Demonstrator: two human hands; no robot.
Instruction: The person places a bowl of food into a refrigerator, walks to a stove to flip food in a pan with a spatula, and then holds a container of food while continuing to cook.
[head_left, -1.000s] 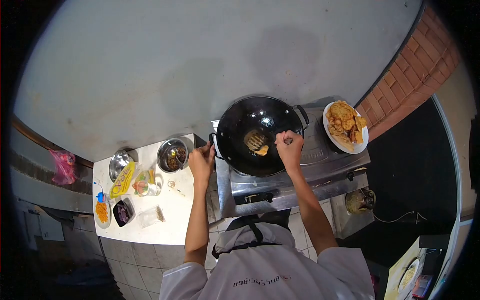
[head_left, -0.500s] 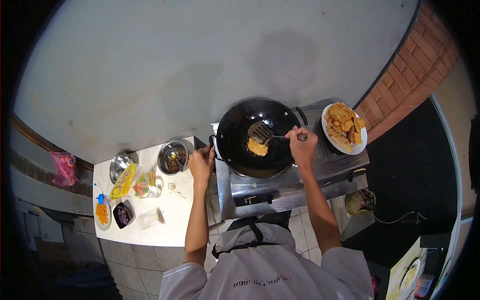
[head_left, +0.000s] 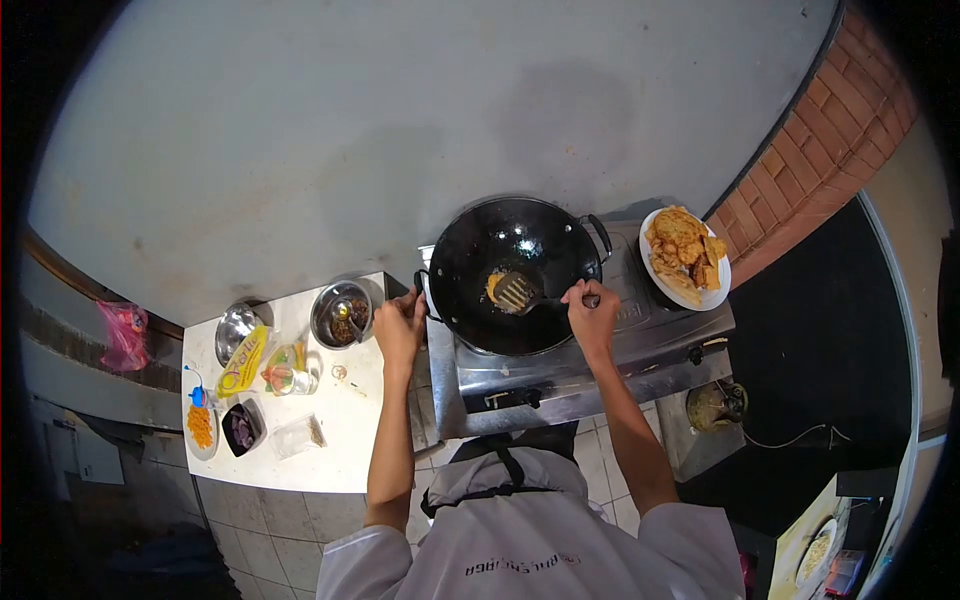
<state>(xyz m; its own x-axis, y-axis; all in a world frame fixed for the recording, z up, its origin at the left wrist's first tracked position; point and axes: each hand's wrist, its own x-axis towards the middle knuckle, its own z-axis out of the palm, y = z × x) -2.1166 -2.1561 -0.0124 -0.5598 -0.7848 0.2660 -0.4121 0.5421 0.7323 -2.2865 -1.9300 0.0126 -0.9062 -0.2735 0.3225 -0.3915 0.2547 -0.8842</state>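
Note:
A black wok (head_left: 480, 240) sits on the metal stove (head_left: 460, 390). My left hand (head_left: 399, 325) is closed at the wok's left handle. In my right hand (head_left: 592, 312) is the handle of a slotted spatula (head_left: 516, 292), whose head lies inside the wok over a piece of golden food (head_left: 494, 284). The spatula covers part of that piece. To the right of the wok, a white plate (head_left: 655, 272) holds several fried pieces (head_left: 678, 236).
The white side table (head_left: 345, 450) at left bears metal bowls, a yellow packet (head_left: 243, 362), a dark dish (head_left: 243, 430), a plastic bag and a plate of orange bits (head_left: 200, 428). A gas cylinder (head_left: 716, 406) stands below the stove at right. A grey wall rises behind.
The spatula head has moved down and left onto the food, covering more of it. My right hand has shifted down and slightly left. My left hand stays at the wok's handle.

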